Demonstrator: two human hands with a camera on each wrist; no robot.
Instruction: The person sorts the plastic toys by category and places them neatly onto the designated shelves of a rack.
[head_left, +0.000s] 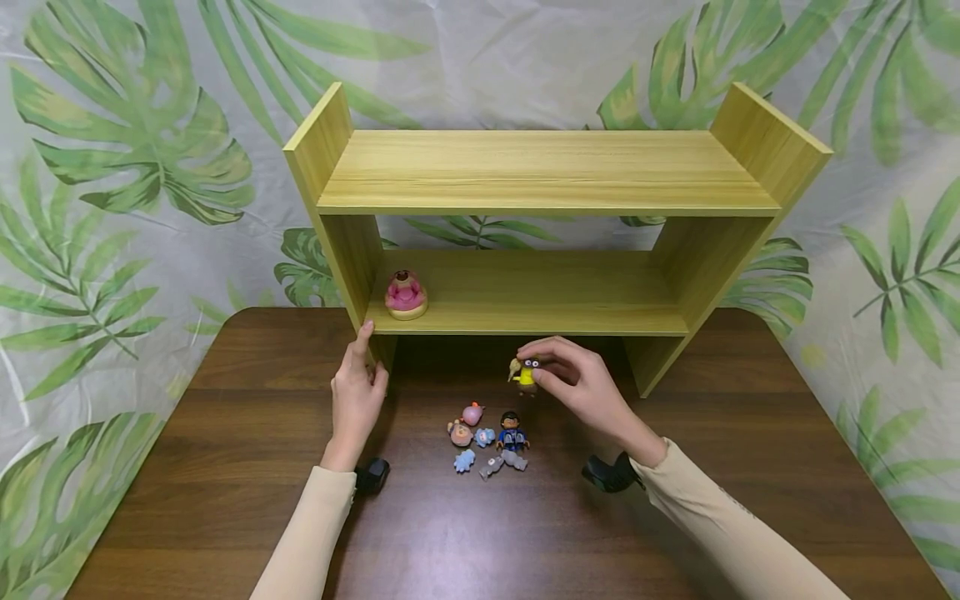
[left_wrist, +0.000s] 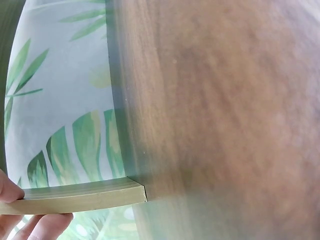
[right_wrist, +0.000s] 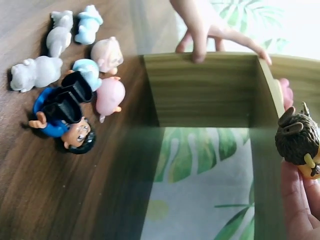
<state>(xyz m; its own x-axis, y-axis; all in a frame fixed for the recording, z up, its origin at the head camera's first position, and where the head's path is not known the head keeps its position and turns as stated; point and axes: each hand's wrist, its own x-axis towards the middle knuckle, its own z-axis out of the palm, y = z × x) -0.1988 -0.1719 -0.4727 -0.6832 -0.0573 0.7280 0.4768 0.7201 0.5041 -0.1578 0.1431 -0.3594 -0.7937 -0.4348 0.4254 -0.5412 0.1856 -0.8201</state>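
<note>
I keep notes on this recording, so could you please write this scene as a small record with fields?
left hand: grips the left side panel of the shelf
right hand: holds a yellow-shirted toy
lower board: pink toy at its left end
table: doll in blue with six smaller toys, loosely grouped
background: leaf-patterned cloth

Long-sleeved and bare-handed, the left arm [head_left: 311, 525] slants up and rightward, the right arm [head_left: 723, 517] up and leftward, both wrists uncovered by the sleeves. The left hand [head_left: 357, 400] grips with thumb and fingers on opposite sides, its index finger [head_left: 365, 330] extended forward. The right hand [head_left: 581, 383] angles inward, fingers bent and arched, pinching between thumb and fingertips.
</note>
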